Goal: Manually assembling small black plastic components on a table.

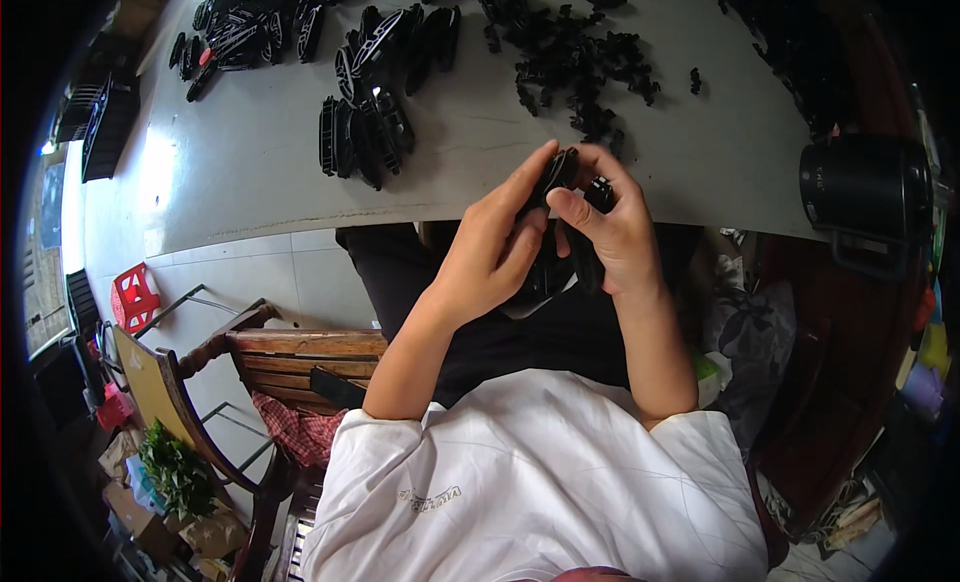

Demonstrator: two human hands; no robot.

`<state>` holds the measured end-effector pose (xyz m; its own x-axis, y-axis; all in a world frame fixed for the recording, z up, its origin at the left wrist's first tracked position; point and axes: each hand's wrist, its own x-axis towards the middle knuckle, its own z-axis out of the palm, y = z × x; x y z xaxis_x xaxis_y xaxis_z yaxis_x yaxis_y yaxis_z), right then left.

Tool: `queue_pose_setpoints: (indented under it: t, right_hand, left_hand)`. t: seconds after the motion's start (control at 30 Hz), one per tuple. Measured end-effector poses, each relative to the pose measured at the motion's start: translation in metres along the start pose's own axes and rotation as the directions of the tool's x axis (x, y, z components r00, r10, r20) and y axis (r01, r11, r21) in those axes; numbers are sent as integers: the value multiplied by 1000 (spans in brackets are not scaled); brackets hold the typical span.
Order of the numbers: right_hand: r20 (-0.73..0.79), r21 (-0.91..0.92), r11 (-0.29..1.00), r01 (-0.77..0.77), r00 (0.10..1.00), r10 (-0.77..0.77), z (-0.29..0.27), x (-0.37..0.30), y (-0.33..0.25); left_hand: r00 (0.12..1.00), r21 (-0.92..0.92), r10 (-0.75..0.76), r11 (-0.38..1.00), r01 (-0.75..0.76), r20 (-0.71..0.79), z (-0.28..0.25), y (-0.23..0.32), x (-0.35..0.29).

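Over the near edge of the grey table (450, 172), my two hands come together around a long black plastic part (563, 169). My left hand (495, 240) grips it between the fingers and thumb. My right hand (622, 227) curls around its other side, thumb pressed toward it. Tucked in the right fingers is a small black plastic piece (600, 191). Fingers cover much of both parts, and their exact kind cannot be made out. Beyond my left hand lie several long curved black plastic parts (360, 137). Small black pieces (575, 62) are heaped beyond my right hand.
More long black parts (240, 27) are piled at the far left, with a black crate (108, 132) beside the table. A black mug (855, 187) stands at the right edge. Below left are a wooden chair (300, 347) and a red stool (135, 297).
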<state>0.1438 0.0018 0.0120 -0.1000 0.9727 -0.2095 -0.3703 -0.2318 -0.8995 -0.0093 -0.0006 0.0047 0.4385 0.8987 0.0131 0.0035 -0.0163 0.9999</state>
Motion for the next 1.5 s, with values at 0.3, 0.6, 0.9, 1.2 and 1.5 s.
queue_pose_setpoints:
  t: [0.3,0.6,0.9,1.2,1.5]
  right_hand:
    - [-82,-250,953,170,977,-196,4,-14,14]
    - [-44,-289,955,67,996,-83,6,-18,14]
    - [107,-81,993,-86,990,95,0,-18,10]
    - [154,-132,988,-82,983,103,-1,-23,10]
    - [-31,-652,729,207,954,-299,-28,-14,10]
  left_hand:
    - [992,140,17,990,0,-122,10,-4,-14]
    - [996,101,44,994,-36,-76,8,-1,-18]
    - [992,32,102,995,-99,-80,7,-15,-24]
    - [990,-209,-116,969,132,85,-1,5,-37]
    - [768,742,438,666,71,-467,-73,-14,-33]
